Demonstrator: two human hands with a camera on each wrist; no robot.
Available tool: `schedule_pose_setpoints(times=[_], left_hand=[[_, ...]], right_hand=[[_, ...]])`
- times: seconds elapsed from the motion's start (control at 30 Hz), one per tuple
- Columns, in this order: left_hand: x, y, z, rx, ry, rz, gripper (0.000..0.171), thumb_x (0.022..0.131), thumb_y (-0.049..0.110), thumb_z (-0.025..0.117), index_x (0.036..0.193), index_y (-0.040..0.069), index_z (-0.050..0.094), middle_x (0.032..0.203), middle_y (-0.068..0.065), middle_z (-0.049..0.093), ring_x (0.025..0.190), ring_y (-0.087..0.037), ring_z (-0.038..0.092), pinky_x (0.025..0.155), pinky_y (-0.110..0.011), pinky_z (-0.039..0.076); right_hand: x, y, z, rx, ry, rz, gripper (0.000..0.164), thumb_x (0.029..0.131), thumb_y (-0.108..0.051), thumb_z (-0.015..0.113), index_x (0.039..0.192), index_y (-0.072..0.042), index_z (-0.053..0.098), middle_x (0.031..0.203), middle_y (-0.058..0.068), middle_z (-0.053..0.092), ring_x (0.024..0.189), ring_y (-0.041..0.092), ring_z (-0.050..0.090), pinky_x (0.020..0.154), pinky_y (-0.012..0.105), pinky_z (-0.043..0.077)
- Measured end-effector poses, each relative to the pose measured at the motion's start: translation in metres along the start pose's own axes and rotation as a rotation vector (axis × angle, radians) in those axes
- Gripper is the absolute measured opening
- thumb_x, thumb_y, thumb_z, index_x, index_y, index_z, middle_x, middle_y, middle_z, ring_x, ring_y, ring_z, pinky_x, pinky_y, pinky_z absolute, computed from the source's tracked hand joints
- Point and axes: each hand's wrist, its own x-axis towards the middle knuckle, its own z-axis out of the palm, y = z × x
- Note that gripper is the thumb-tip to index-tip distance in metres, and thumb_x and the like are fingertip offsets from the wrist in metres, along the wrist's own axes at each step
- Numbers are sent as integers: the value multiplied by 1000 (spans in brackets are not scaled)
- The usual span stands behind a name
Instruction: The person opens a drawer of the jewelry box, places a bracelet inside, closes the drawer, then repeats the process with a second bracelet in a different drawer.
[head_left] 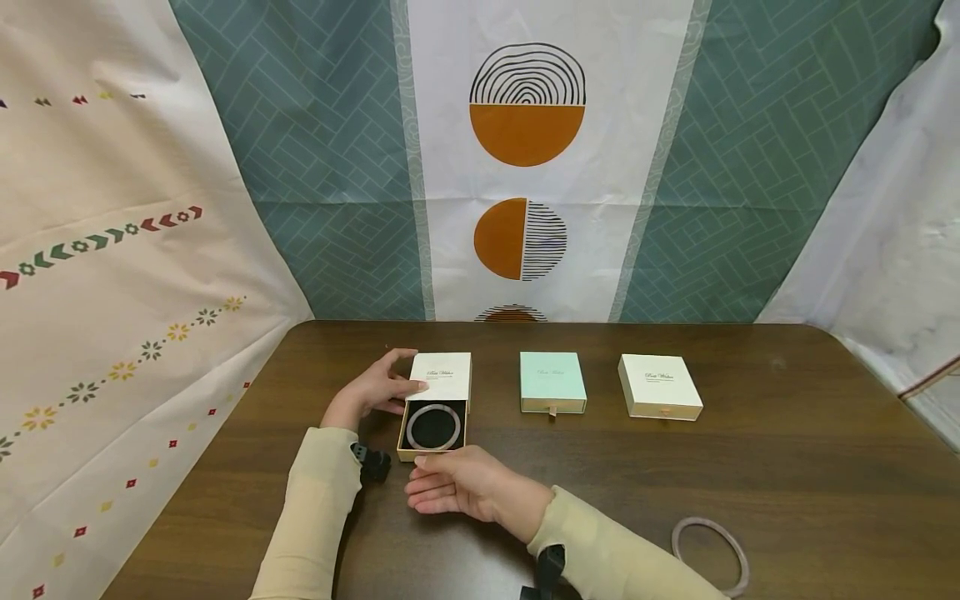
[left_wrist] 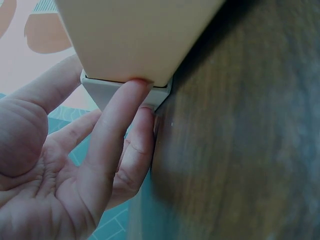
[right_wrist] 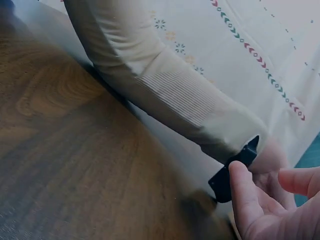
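At the left of the table, a white drawer box [head_left: 442,375] has its drawer [head_left: 431,456] drawn out toward the front. A pale bangle [head_left: 409,428] lies on the black lining in this drawer. My left hand [head_left: 375,387] grips the box's cover from the left, thumb on top and index finger at the far edge; the left wrist view shows more fingers against its side. Just in front of the drawer is my right hand [head_left: 476,487], palm turned inward and fingers extended. Its thumb is at the drawer's front edge; whether it touches cannot be told.
A mint-green drawer box [head_left: 552,375] with a small pull tab stands mid-table, closed. To its right is another closed white box [head_left: 660,385]. A second bangle [head_left: 701,522] lies at the front right, beside my right sleeve [head_left: 622,546]. Printed cloths hang behind the table [head_left: 810,467].
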Motion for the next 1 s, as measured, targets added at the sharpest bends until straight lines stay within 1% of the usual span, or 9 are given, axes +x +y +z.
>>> schedule_pose_setpoints(times=[0.3, 0.5, 0.8, 0.87, 1.0], left_hand=[[0, -3, 0, -2, -6, 8, 75, 88, 18, 70, 149, 15, 25, 107, -21, 56, 84, -21, 64, 69, -39, 59], [0, -2, 0, -6, -8, 12, 75, 88, 19, 69, 149, 15, 25, 108, -21, 55, 87, -22, 64, 70, -39, 59], [0, -1, 0, 4, -2, 13, 75, 88, 19, 70, 148, 15, 25, 107, -21, 56, 86, -22, 64, 72, -40, 59], [1, -1, 0, 10, -2, 14, 75, 88, 20, 69, 148, 15, 25, 107, -22, 56, 87, -23, 64, 73, -40, 59], [2, -2, -1, 16, 0, 10, 75, 88, 20, 70, 148, 16, 25, 108, -22, 55, 88, -23, 64, 74, -41, 58]], right_hand=[[2, 13, 5, 69, 27, 5, 28, 98, -14, 51, 102, 12, 60, 92, 22, 69, 88, 30, 69, 86, 43, 55], [5, 17, 6, 127, 66, -11, 29, 98, -12, 49, 106, 15, 58, 89, 19, 69, 88, 29, 69, 88, 43, 54], [9, 20, 4, 211, 98, -21, 32, 99, -11, 46, 111, 18, 54, 93, 21, 68, 92, 32, 68, 90, 42, 53], [10, 20, 4, 229, 103, -32, 32, 100, -10, 44, 112, 18, 52, 96, 24, 67, 95, 34, 68, 91, 43, 52], [13, 20, 5, 258, 108, -50, 32, 100, -8, 42, 115, 19, 49, 108, 34, 62, 103, 39, 64, 94, 45, 50]])
